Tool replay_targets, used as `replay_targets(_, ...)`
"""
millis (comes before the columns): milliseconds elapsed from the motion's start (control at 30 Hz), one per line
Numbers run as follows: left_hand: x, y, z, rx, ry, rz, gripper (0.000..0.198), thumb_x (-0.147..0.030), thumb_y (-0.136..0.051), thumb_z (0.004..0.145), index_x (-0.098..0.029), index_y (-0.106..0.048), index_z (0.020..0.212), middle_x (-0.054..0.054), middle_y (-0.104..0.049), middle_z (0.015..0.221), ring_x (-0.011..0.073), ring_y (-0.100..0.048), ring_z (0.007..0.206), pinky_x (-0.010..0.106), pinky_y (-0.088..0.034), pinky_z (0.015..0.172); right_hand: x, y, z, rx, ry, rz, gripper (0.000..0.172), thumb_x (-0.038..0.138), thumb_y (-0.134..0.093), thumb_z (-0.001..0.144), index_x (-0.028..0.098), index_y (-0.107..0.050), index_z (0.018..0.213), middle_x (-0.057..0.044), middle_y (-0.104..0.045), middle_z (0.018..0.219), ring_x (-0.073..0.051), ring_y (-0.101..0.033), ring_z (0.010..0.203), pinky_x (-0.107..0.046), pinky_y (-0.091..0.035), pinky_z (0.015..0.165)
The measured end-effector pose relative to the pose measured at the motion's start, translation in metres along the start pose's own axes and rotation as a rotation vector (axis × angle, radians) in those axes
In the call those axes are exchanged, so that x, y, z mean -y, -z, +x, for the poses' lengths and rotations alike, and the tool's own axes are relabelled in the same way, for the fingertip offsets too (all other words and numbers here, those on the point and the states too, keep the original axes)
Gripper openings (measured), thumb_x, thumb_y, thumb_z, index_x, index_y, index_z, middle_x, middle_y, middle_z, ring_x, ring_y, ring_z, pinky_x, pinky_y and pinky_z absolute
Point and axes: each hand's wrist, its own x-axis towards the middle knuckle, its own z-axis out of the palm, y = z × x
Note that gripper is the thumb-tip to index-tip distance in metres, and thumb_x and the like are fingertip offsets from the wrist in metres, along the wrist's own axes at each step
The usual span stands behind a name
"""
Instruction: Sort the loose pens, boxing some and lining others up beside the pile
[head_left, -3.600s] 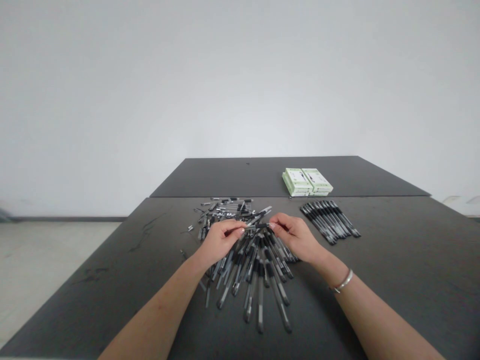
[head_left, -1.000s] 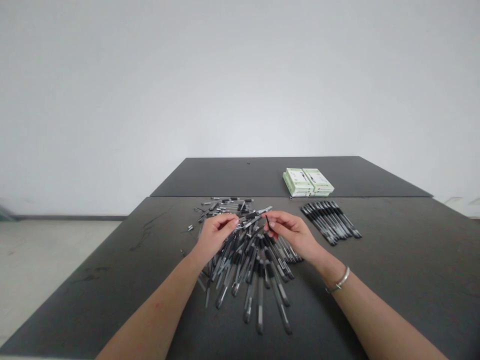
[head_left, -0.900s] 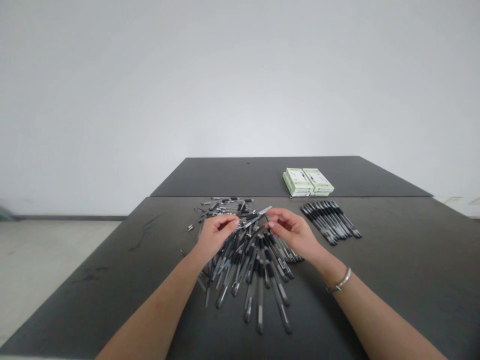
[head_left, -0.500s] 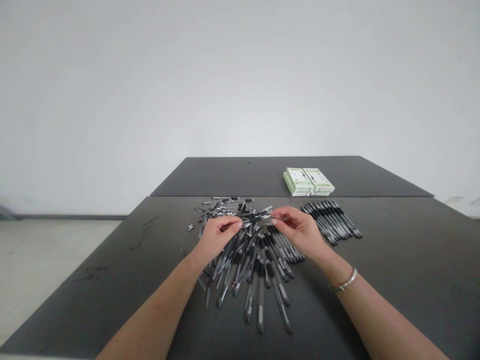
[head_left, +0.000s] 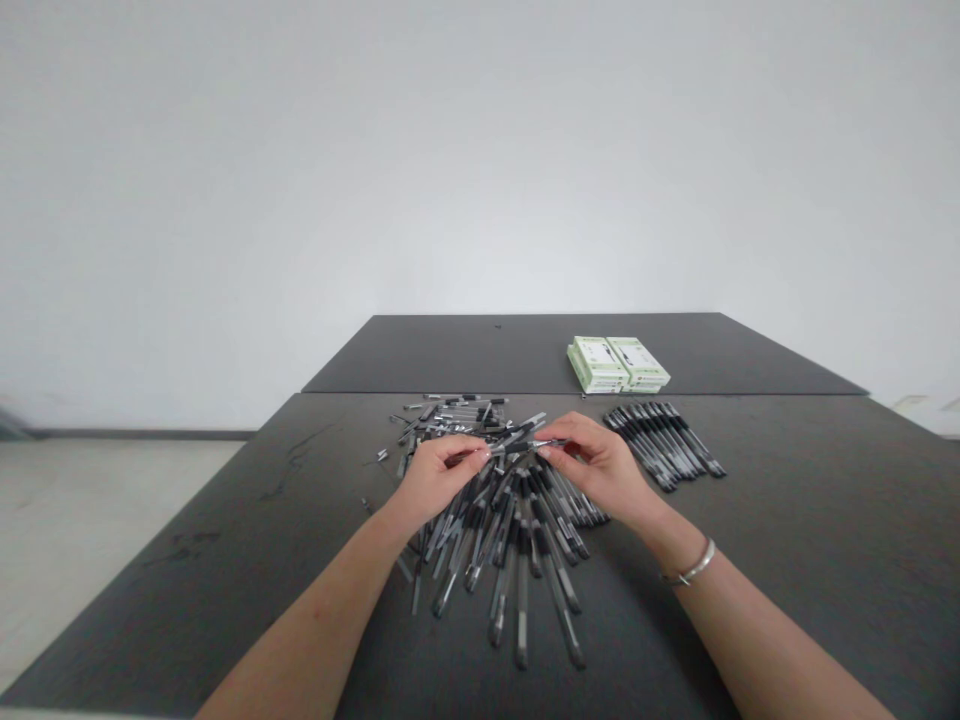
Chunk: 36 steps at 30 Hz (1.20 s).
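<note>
Between my two hands a clear pen with a black grip is held sideways above a heap of pens. My left hand pinches its left end between thumb and fingers. At the other end, my right hand is closed on the pen's tip part; its fingertips partly hide that end. Under and in front of both hands spreads the pile of black-grip pens, fanned toward me. More pens and thin loose parts lie behind my left hand.
A neat row of pens lies right of my right hand. Green-and-white boxes are stacked farther back, beyond the seam of the dark table. A small silvery piece lies left of the heap. Behind stands a white wall.
The pen between my hands has come into a more level line, and my left hand has shifted slightly right. My right fingers have closed in on its right end.
</note>
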Motion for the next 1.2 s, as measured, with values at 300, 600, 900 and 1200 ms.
replay_targets(300,0.0,-0.0013,-0.0005,0.035,-0.033,0.033,0.02,-0.029,-0.06,0.083,-0.017,-0.075,0.082,0.005,-0.076,0.079,0.0185,-0.067,0.073,0.027,-0.052,0.068,-0.0071,-0.0049,-0.0023,0.006,-0.104,0.023,0.015,0.031,-0.068,0.083,0.02,-0.073,0.091,-0.006,-0.073,0.086,-0.017,-0.065,0.072,-0.029,-0.05,0.064)
replay_targets(600,0.0075,-0.0042,0.0,0.039,-0.059,0.055,0.021,-0.03,-0.06,0.084,-0.017,-0.076,0.083,0.006,-0.075,0.078,0.0193,-0.067,0.073,0.028,-0.052,0.069,-0.0097,-0.0085,-0.0034,-0.007,-0.107,0.018,0.012,0.027,-0.068,0.08,0.019,-0.073,0.087,-0.006,-0.074,0.08,-0.017,-0.066,0.069,-0.028,-0.051,0.063)
replay_targets(900,0.0051,-0.0045,-0.0007,0.043,-0.105,0.066,0.021,-0.028,-0.059,0.085,-0.017,-0.076,0.083,0.006,-0.076,0.081,0.0193,-0.068,0.075,0.028,-0.052,0.07,-0.0063,-0.0101,-0.0046,-0.012,-0.134,0.029,0.012,0.028,-0.069,0.08,0.019,-0.073,0.085,-0.006,-0.074,0.078,-0.017,-0.066,0.068,-0.028,-0.052,0.062)
replay_targets(1200,0.0045,-0.0029,-0.0001,0.086,-0.054,0.012,0.022,-0.029,-0.058,0.085,-0.015,-0.075,0.086,0.007,-0.075,0.084,0.0196,-0.067,0.079,0.029,-0.051,0.074,-0.0053,-0.0089,-0.004,0.006,-0.183,0.039,0.016,0.031,-0.066,0.082,0.018,-0.071,0.091,-0.006,-0.072,0.084,-0.016,-0.063,0.068,-0.028,-0.051,0.063)
